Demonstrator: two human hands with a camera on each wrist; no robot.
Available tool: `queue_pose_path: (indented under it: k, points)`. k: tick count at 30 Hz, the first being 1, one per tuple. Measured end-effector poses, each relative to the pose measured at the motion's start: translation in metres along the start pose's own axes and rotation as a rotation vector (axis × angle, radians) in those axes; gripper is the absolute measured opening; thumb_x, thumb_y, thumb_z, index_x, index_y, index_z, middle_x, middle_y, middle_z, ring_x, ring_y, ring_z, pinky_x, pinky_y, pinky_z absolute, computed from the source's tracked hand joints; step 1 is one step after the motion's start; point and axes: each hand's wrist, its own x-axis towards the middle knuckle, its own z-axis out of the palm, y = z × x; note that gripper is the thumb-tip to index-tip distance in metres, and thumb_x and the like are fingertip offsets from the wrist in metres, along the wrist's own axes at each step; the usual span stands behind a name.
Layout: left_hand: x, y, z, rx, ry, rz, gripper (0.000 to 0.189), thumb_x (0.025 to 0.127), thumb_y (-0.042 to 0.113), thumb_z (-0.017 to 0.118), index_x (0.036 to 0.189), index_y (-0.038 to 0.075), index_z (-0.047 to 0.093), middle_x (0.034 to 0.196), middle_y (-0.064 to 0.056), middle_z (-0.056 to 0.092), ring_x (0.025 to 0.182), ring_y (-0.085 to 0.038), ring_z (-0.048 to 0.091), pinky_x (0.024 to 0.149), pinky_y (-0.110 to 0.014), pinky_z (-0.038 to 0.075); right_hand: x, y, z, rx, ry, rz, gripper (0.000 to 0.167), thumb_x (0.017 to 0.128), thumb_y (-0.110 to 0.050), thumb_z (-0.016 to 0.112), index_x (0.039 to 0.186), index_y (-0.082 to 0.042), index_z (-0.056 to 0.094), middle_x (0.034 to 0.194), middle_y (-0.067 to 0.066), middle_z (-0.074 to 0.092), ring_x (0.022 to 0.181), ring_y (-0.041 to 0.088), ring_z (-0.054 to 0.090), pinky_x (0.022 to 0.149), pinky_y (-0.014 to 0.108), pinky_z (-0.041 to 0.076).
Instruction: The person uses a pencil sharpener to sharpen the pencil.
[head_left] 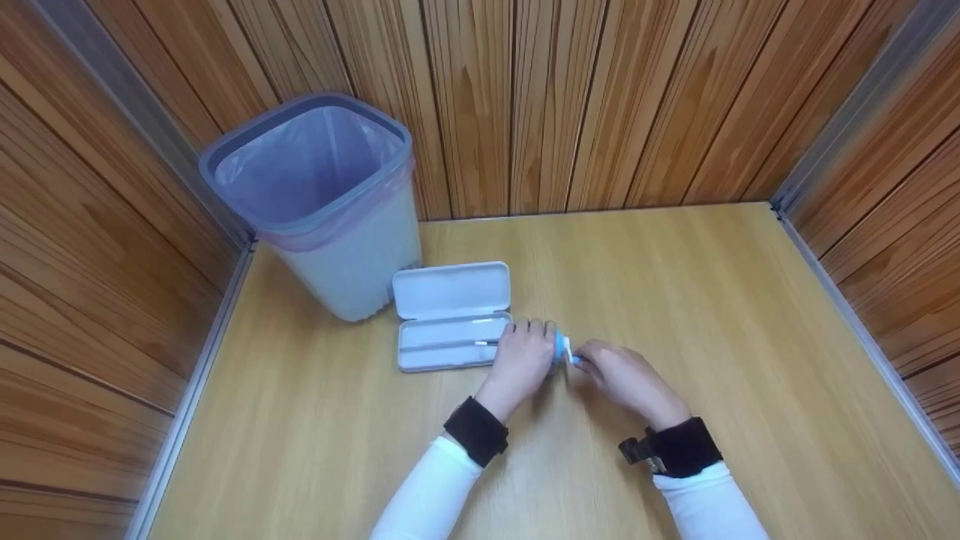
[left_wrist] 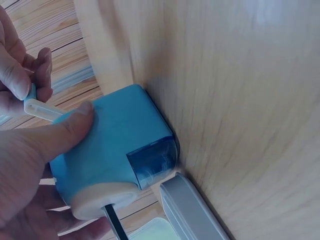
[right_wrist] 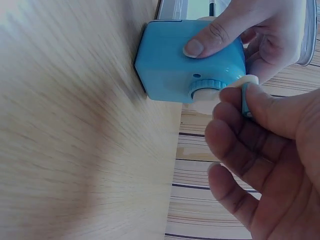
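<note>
My left hand (head_left: 521,356) grips a blue hand-cranked pencil sharpener (left_wrist: 117,125) from above, its thumb along one side. In the left wrist view, a dark pencil (left_wrist: 115,221) is in the sharpener's round cream front. Its pale end points left over the pencil case in the head view. A see-through dark blue shavings drawer (left_wrist: 154,162) shows low on the body. My right hand (head_left: 628,379) pinches the small blue knob (right_wrist: 246,100) of the white crank (head_left: 568,349) between thumb and forefinger. The other right fingers are loosely bent.
An open pale pencil case (head_left: 452,291) lies just left of the sharpener, its lid folded back. Behind it at the left stands a tall bin (head_left: 352,277) with a plastic liner. Wood-panelled walls (head_left: 540,105) enclose the wooden table (head_left: 675,277) on three sides.
</note>
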Motion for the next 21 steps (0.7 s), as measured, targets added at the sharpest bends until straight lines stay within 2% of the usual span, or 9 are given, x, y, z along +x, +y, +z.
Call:
queue_pose_path:
  k: [7, 10, 21]
  points:
    - [0.0, 0.003, 0.002, -0.009, 0.02, -0.028, 0.027, 0.095, 0.02, 0.059, 0.119, 0.009, 0.066, 0.102, -0.007, 0.067, 0.091, -0.024, 0.063, 0.076, -0.036, 0.051, 0.004, 0.001, -0.004, 0.012, 0.022, -0.004, 0.014, 0.099, -0.014, 0.058, 0.106, -0.008, 0.068, 0.091, 0.004, 0.066, 0.08, 0.013, 0.058, 0.075, 0.033, 0.053]
    - [0.0, 0.003, 0.002, -0.017, 0.017, -0.034, 0.029, 0.094, 0.021, 0.061, 0.121, 0.01, 0.066, 0.104, -0.007, 0.067, 0.092, -0.024, 0.062, 0.077, -0.036, 0.051, 0.007, 0.002, -0.004, -0.001, 0.045, -0.019, 0.013, 0.099, -0.014, 0.058, 0.105, -0.008, 0.068, 0.09, 0.003, 0.066, 0.08, 0.013, 0.06, 0.074, 0.033, 0.053]
    - [-0.002, 0.003, 0.004, -0.057, 0.07, -0.052, 0.039, 0.086, 0.027, 0.071, 0.119, 0.008, 0.066, 0.104, -0.007, 0.066, 0.093, -0.024, 0.061, 0.077, -0.036, 0.049, 0.015, 0.005, -0.007, -0.027, 0.066, -0.024, 0.014, 0.099, -0.012, 0.057, 0.106, -0.006, 0.068, 0.092, 0.002, 0.065, 0.085, 0.018, 0.063, 0.076, 0.037, 0.054]
